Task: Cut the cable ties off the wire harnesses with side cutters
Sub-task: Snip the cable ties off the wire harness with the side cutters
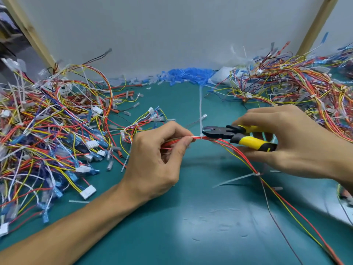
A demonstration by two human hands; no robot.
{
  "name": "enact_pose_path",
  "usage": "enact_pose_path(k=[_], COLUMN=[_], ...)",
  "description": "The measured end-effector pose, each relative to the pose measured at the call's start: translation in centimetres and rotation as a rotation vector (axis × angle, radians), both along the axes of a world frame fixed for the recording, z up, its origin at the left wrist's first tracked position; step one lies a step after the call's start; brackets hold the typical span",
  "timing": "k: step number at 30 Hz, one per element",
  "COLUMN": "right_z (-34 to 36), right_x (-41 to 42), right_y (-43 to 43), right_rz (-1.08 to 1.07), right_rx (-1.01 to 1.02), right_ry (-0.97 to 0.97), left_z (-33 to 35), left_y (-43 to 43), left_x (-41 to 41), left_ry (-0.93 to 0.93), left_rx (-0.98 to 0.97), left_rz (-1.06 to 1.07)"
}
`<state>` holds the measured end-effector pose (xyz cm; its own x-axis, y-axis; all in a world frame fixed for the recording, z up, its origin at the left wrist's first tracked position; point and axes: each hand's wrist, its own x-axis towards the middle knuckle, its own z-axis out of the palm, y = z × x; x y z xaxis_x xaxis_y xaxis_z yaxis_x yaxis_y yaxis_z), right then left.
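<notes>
My left hand (158, 159) pinches a red and yellow wire harness (235, 152) held above the green mat. A white cable tie (201, 111) wraps the bundle just right of my fingertips, and its long tail stands straight up. My right hand (292, 142) grips the yellow and black side cutters (238, 135). Their black jaws point left and sit at that tie, slightly parted. A second white cable tie (256, 174) binds the same harness lower right, with its tail pointing left.
A big tangle of harnesses (47, 131) covers the mat's left side, and another pile (298, 83) lies at the back right. Blue and clear sleeves (189, 74) are heaped along the grey back wall. Cut tie scraps lie on the green mat (191, 217).
</notes>
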<state>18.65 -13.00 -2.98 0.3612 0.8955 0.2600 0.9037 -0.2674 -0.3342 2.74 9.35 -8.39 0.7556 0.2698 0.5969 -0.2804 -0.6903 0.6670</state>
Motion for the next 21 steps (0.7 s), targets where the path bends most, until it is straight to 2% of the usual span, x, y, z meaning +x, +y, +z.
enact_pose_path(k=[8,21], right_z=[0.05,0.32], right_x=[-0.13,0.49], right_y=[-0.05,-0.47], right_rz=[0.024,0.038], right_rx=[0.011,-0.022], right_ry=[0.022,0.043], left_z=[0.22,0.20], left_y=[-0.19,-0.06], left_x=[-0.10,-0.21], left_ry=[-0.050,-0.078], left_rx=[0.146,0.170], left_rz=[0.055,0.044])
